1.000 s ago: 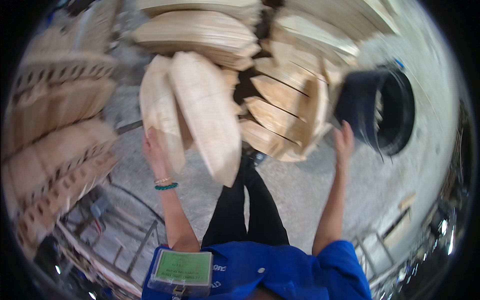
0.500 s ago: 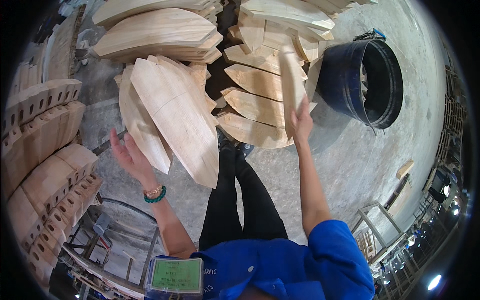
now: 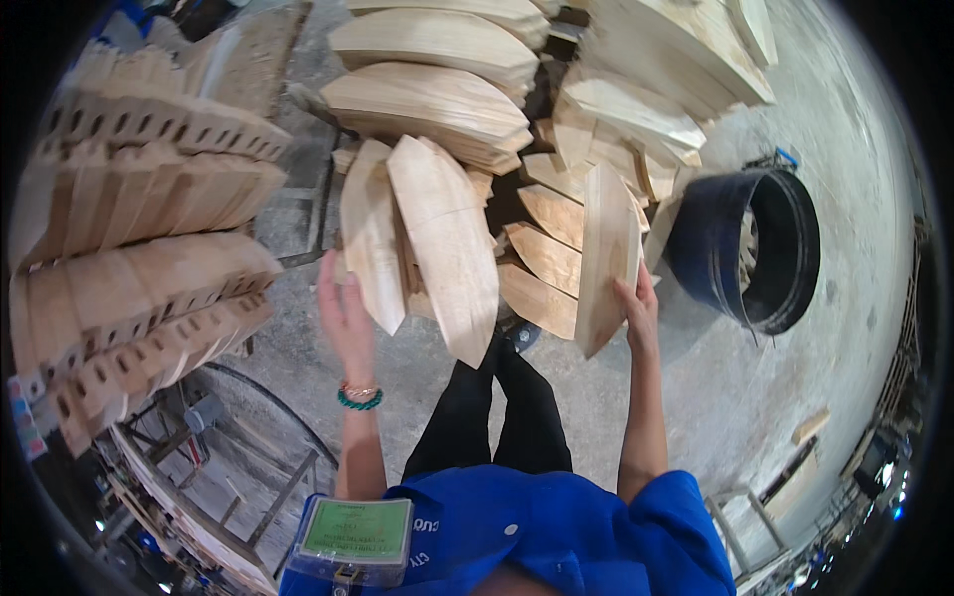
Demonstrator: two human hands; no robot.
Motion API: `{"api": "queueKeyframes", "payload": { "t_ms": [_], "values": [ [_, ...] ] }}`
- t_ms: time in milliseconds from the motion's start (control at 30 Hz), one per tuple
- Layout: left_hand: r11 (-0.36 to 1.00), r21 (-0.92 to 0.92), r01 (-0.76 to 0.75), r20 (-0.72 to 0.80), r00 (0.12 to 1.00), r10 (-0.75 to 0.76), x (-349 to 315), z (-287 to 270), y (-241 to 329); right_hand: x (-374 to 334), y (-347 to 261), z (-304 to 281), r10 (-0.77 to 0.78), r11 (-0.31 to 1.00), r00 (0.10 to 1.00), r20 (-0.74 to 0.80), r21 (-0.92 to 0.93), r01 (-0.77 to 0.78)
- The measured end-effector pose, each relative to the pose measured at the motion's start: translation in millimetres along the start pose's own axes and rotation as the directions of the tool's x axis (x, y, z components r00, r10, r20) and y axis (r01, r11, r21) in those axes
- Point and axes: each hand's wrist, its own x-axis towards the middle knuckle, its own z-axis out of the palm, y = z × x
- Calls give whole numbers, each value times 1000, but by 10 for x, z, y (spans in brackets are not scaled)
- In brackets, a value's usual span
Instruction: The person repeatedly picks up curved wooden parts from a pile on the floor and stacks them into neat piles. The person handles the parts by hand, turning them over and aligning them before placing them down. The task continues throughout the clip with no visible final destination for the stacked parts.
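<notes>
Pointed, pale wooden board (image 3: 606, 266) turned broadside, pinched by right hand (image 3: 640, 306); left hand (image 3: 346, 316) spread; mottled grey floor (image 3: 745, 397).

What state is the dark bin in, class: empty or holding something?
Not empty: pale pieces show inside the dark bin; I cannot tell how full it is.

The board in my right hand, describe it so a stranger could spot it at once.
Find the dark round bin at right. Just left of it, the right hand holds the pale wooden board by its edge. The board runs up and down the picture; the stacked boards left of it lie crosswise.
</notes>
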Motion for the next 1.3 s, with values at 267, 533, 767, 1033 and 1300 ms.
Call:
{"api": "queueKeyframes", "payload": {
  "t_ms": [267, 533, 767, 1033, 1300],
  "values": [
    [979, -151, 139, 148, 982, -117, 2, 167, 224, -695, -1122, 1184, 62, 931, 898, 436, 300, -210],
    [905, 371, -210, 229, 965, 130, 105, 758, 628, -146, -490, 1107, 24, 996, 983, 180, 77, -39],
    [647, 675, -355, 257, 935, 245, 177, 934, 488, -250, -375, 1302, 273, 941, 899, 343, 101, -324],
    [935, 354, 4, 49, 999, -23, 172, 804, 599, -482, -340, 1746, -16, 991, 905, 425, -116, 72],
    [923, 370, -107, 200, 979, 33, 71, 990, 736, -375, -294, 1755, -128, 964, 863, 488, -145, 225]
  ]
}}
